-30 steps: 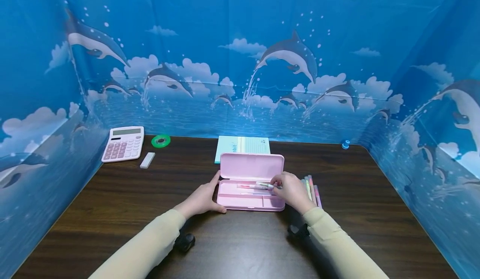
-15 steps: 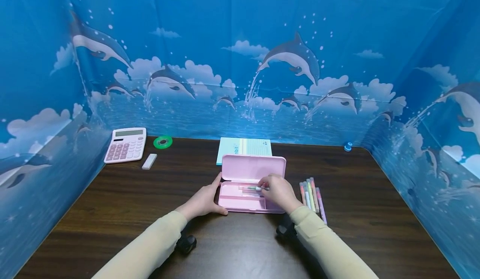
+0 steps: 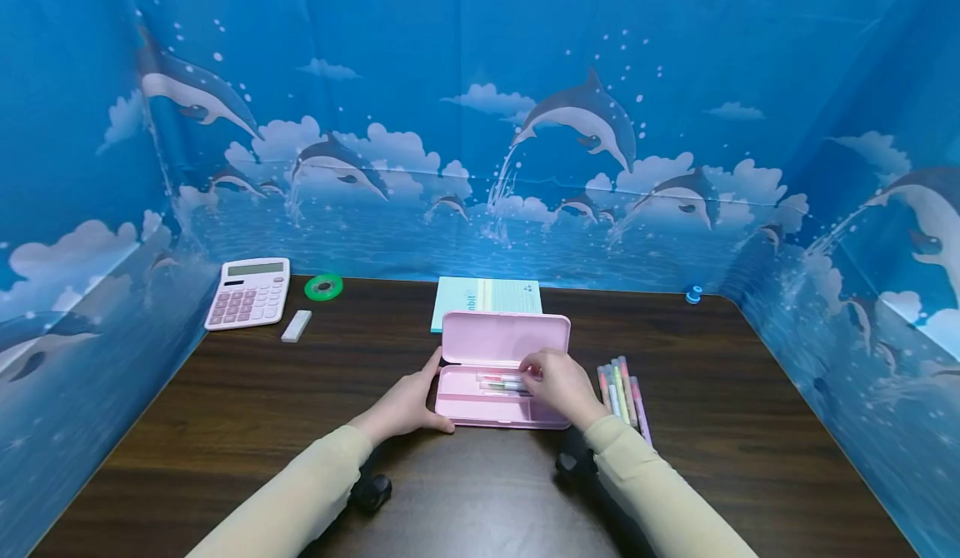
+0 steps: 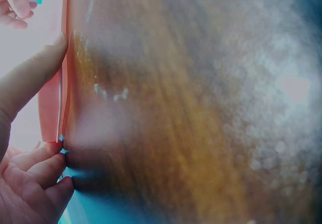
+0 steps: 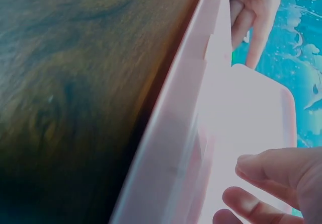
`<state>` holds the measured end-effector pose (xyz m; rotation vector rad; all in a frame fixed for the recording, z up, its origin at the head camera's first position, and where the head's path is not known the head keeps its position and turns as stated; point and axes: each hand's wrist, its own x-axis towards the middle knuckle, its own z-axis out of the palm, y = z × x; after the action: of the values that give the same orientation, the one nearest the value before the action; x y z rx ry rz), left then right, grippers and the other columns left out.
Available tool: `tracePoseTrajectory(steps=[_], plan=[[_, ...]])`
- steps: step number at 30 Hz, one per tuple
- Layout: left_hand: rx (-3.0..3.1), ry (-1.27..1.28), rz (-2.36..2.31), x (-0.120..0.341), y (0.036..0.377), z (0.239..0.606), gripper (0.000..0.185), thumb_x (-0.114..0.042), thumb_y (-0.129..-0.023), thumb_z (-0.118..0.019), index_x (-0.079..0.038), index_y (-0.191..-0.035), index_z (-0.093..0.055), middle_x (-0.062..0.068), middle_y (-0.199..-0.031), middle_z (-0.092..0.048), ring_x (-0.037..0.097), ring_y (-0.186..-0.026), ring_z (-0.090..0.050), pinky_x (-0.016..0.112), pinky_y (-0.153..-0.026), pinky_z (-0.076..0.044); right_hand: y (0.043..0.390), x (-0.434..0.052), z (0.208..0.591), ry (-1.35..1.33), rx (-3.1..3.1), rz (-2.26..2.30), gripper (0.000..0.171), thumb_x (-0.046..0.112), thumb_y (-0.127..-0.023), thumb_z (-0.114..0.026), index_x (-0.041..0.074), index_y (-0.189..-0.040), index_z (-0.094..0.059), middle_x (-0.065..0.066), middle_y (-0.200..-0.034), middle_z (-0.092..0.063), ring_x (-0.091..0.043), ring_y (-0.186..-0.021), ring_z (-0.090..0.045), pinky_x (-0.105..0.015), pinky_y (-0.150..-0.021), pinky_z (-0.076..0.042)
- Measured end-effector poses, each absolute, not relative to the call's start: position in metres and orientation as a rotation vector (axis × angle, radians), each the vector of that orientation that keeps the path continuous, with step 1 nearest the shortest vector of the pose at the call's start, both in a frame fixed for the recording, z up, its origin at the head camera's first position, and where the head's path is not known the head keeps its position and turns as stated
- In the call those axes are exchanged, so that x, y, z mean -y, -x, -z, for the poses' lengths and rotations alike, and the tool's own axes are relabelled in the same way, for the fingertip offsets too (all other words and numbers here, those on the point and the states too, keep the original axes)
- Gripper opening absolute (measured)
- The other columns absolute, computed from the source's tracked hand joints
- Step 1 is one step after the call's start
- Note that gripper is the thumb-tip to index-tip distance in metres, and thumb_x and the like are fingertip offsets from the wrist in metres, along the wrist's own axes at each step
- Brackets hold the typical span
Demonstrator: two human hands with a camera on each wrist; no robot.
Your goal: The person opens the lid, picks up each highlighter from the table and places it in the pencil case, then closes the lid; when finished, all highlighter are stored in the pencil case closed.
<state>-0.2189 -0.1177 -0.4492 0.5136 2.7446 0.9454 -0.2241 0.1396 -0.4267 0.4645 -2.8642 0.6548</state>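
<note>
A pink pencil case (image 3: 480,410) lies on the table with its lid (image 3: 480,340) raised. My left hand (image 3: 402,406) grips its left end, the thumb (image 4: 35,70) along the front edge and the other fingers round the side. Several pens (image 3: 498,385) lie in the long rear compartment. Over the right part of the case is my right hand (image 3: 561,387), fingertips just at the pens' right ends. In the right wrist view its thumb and fingers (image 5: 266,166) are loosely bent and apart, with nothing visible between them.
Several coloured markers (image 3: 619,391) lie side by side right of the case. Behind it is a light blue notebook (image 3: 480,293). A calculator (image 3: 249,293), a green tape roll (image 3: 324,286) and a white eraser (image 3: 296,326) sit at the back left. A small blue object (image 3: 693,295) is at the back right.
My right hand has moved left and lowered a pen into the rear compartment, then let go of it. The left hand stays on the case.
</note>
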Motion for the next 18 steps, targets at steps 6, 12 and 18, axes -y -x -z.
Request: tracePoseTrajectory(steps=[6,12,18], plan=[[-2.747,-0.507,-0.954,0.117,0.219,0.449,0.123,-0.034,-0.064,-0.088,-0.004,-0.152,-0.008,0.017,-0.142,-0.045,0.031,-0.123,-0.049,0.048,-0.101,-0.039,0.22,-0.154,0.425,-0.395,2.835,-0.688,0.006,0.016,-0.08,-0.075,0.012,-0.084,-0.073,0.0,-0.076,-0.063,-0.011,-0.066,-0.053,-0.028,-0.061,-0.048],[-2.755,-0.494,-0.94,0.116,0.22,0.452,0.123,-0.035,-0.064,-0.088,-0.003,-0.152,-0.008,0.016,-0.142,-0.046,0.031,-0.124,-0.049,0.048,-0.102,-0.038,0.213,-0.176,0.42,-0.328,2.834,-0.715,0.006,0.014,-0.081,-0.074,0.012,-0.086,-0.072,-0.001,-0.076,-0.061,-0.012,-0.065,-0.05,-0.027,-0.061,-0.047],[-2.756,-0.505,-0.93,0.117,0.221,0.451,0.125,-0.036,-0.063,-0.089,-0.002,-0.152,-0.008,0.017,-0.141,-0.046,0.03,-0.121,-0.051,0.047,-0.1,-0.04,0.206,-0.204,0.414,-0.217,2.897,-0.672,0.011,0.016,-0.082,-0.073,0.012,-0.092,-0.072,0.0,-0.078,-0.061,-0.013,-0.067,-0.052,-0.029,-0.06,-0.048]])
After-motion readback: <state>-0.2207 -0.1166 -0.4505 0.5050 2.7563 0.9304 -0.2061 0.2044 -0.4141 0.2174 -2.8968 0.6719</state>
